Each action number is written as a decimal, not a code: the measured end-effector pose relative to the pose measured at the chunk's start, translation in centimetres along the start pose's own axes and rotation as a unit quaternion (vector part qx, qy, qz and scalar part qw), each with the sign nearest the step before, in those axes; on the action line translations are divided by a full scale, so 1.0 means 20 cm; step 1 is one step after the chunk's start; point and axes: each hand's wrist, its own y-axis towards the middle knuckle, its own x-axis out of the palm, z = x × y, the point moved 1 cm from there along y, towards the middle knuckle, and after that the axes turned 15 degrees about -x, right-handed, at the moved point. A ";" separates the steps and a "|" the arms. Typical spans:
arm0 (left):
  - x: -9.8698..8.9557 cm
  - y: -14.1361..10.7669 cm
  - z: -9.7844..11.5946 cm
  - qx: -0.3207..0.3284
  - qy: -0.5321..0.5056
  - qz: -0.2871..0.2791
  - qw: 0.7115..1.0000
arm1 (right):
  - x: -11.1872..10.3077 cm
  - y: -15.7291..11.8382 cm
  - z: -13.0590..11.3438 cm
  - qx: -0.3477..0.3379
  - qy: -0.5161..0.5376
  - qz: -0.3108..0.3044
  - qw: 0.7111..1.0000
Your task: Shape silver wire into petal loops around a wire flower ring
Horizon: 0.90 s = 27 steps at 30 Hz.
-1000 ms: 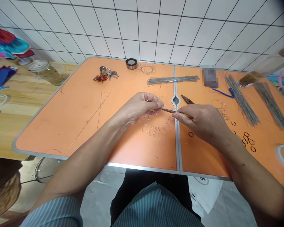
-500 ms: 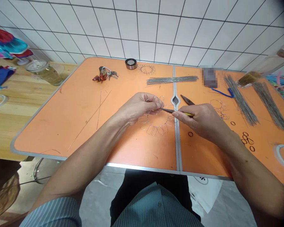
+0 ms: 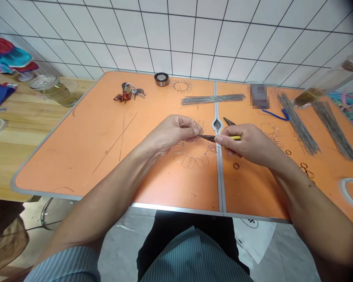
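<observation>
My left hand (image 3: 184,128) pinches the upper left part of a wire ring (image 3: 195,162) made of thin petal-like loops, held just above the orange table. My right hand (image 3: 241,141) is closed around needle-nose pliers (image 3: 207,138) with a yellow handle. The jaws point left, and their tip meets the wire at my left fingertips; whether they grip it is too small to tell. Behind my right hand lies a second dark tool tip (image 3: 228,121), its rear part hidden by the hand.
A bundle of straight wires (image 3: 213,99) lies behind my hands, with two more bundles (image 3: 299,124) at the right. Keys (image 3: 130,93), a tape roll (image 3: 161,79) and another looped wire ring (image 3: 181,85) sit at the back. Small dark rings (image 3: 304,168) lie right of my forearm.
My right hand has turned slightly and shifted up, swinging the pliers to a flatter angle with more yellow handle showing. My left hand stays on the wire ring. The view has shifted slightly.
</observation>
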 end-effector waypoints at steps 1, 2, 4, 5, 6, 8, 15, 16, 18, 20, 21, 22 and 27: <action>0.00 0.00 0.00 0.002 -0.002 0.000 1.000 | 0.00 0.00 0.00 0.003 0.009 -0.001 1.000; 0.00 0.00 0.00 0.005 -0.004 -0.001 1.000 | -0.01 0.00 -0.01 0.007 0.018 -0.002 1.000; 0.00 0.00 0.00 0.007 -0.009 -0.002 1.000 | -0.01 0.01 -0.01 0.015 0.037 -0.004 0.999; 0.01 0.00 0.00 0.008 -0.010 -0.001 1.000 | -0.01 0.01 -0.01 0.020 0.049 -0.006 0.999; 0.01 0.00 0.00 0.010 -0.010 0.000 1.000 | -0.01 0.01 -0.01 0.026 0.065 -0.010 0.997; 0.01 0.00 0.01 0.015 -0.004 0.003 1.000 | -0.01 0.01 -0.01 0.038 0.103 -0.015 0.994; 0.02 -0.01 0.01 0.023 0.018 0.009 1.000 | -0.02 0.02 0.04 0.081 0.173 -0.021 0.981; 0.02 -0.01 0.01 0.023 0.018 0.011 0.999 | -0.02 0.02 0.05 0.081 0.177 -0.022 0.981; 0.02 -0.01 0.01 0.024 0.018 0.014 0.999 | -0.03 0.02 0.06 0.078 0.188 -0.024 0.979; 0.02 -0.01 0.00 0.026 0.016 0.014 0.999 | -0.03 0.02 0.06 0.075 0.204 -0.028 0.976; 0.02 -0.01 0.00 0.027 0.015 0.014 0.999 | -0.03 0.02 0.06 0.075 0.213 -0.031 0.974; 0.02 -0.01 0.00 0.029 0.015 0.014 0.999 | -0.03 0.02 0.06 0.075 0.221 -0.034 0.972; 0.02 0.00 0.00 0.028 0.020 0.016 0.999 | -0.01 0.04 0.07 0.073 0.252 -0.043 0.964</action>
